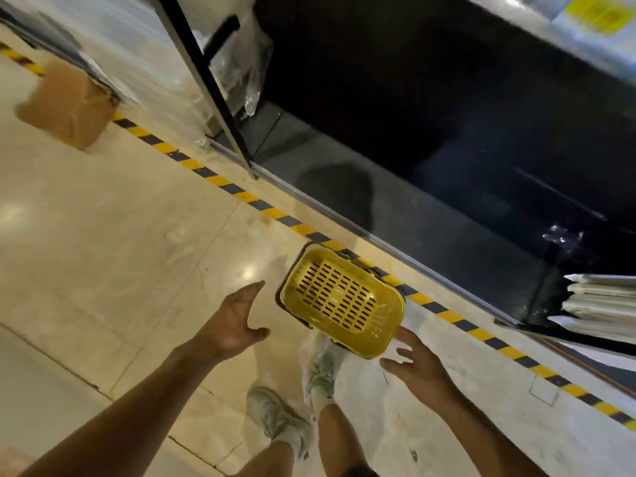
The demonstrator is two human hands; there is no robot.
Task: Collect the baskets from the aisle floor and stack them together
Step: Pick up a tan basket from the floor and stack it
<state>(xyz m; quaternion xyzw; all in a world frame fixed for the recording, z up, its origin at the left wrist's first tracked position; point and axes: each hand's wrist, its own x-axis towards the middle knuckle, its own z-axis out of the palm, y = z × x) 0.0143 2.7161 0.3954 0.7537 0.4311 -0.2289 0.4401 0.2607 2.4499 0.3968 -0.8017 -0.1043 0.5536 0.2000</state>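
- Head view: the yellow basket (pixel 342 299) sits upside down on the floor (pixel 103 253), between your hands, on the striped tape (pixel 220 180).
- Your left hand (pixel 237 323) is spread wide and holds nothing.
- Your right hand (pixel 414 361) is spread too, fingertips almost at the near corner.
- Grab both short sides, then flip it.

Whole top half is motion-smeared: the brown box (pixel 65 105) at 10 o'clock is just a soft blob, and the plastic-wrapped stuff (pixel 237 60) at 12 o'clock is too blurry to name. Yellow label (pixel 600 12) at 1 o'clock is unreadable and clipped by the top edge, and the shelf (pixel 447 115) interior is too dark to see into. The raised lettering on the yellow basket (pixel 342 301) can't be read, its far handles are mostly hidden behind it, and the white stack (pixel 602 308) at 3 o'clock runs off the right edge.
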